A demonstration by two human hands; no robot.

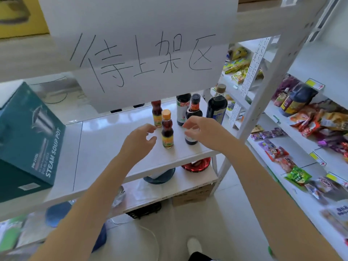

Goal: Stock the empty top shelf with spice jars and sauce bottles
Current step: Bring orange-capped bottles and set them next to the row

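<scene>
5 sauce bottles [167, 129] stand on the shelf [105, 147], none lifted. Left hand [139, 141] and right hand [200, 127] hover close, fingers loosely spread, empty. Stocking seemingly barely begun.

Teal box [28, 140], white shelf [105, 147].

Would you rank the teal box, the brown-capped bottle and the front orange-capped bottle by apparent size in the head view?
1. teal box, though nearest the camera
2. brown-capped bottle
3. front orange-capped bottle

Both arms reach forward, left hand [139, 140] and right hand [202, 129] loosely curled, holding nothing.
</scene>
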